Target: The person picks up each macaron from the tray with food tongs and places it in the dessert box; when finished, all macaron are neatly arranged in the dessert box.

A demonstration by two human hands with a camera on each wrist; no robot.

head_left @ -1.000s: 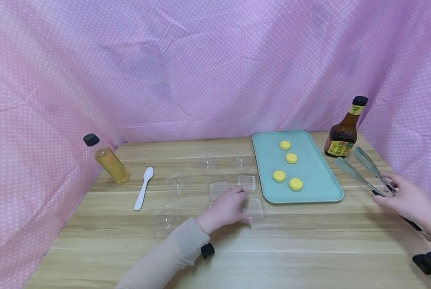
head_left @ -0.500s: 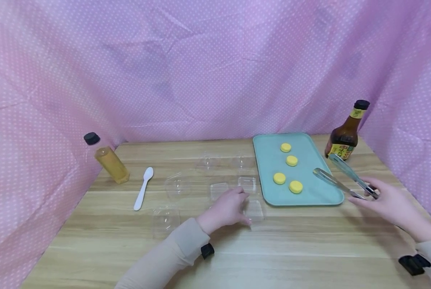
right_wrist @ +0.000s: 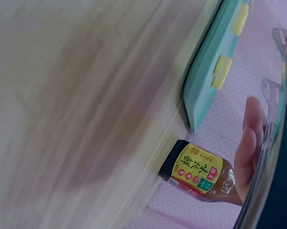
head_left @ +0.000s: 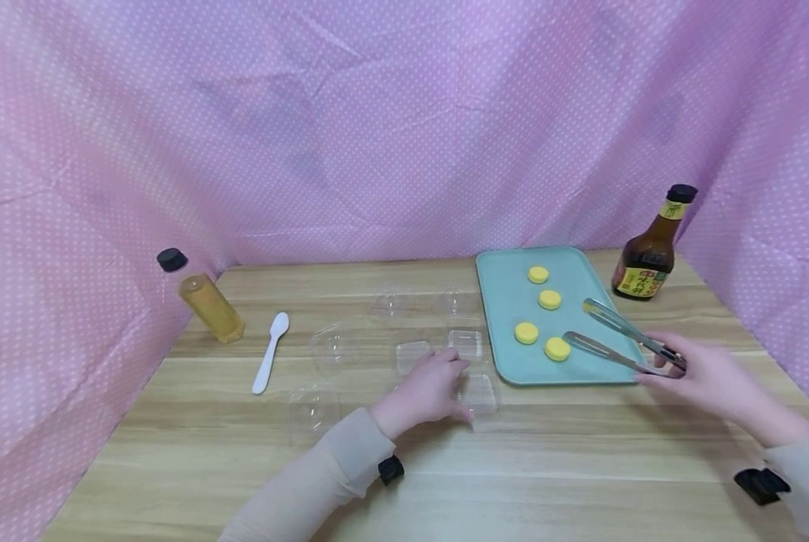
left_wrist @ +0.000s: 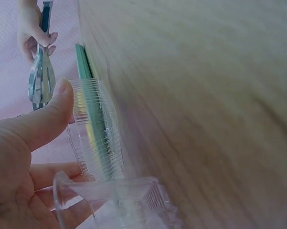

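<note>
Gripping tongs (head_left: 640,336): fingers of right hand (head_left: 712,380)
Clear container (head_left: 479,393): left hand's (head_left: 423,388) fingers are holding it
Bottle label (right_wrist: 199,168): is reading 味极鲜
Change: tongs are nearing yellow discs (head_left: 557,348)

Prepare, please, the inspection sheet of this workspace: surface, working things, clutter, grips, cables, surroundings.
Surface: light wooden table.
Working things: green tray bearing four yellow discs; clear plastic boxes left of it; metal tongs.
Clutter: white spoon and bottle of yellow liquid at the left; brown bottle beside the tray.
Left grip: holds one clear box.
Right grip: holds the tongs, spread over the tray; contact with the nearest disc unclear.
Cables: nothing seen.
Surroundings: pink dotted cloth behind and at the sides.
</note>
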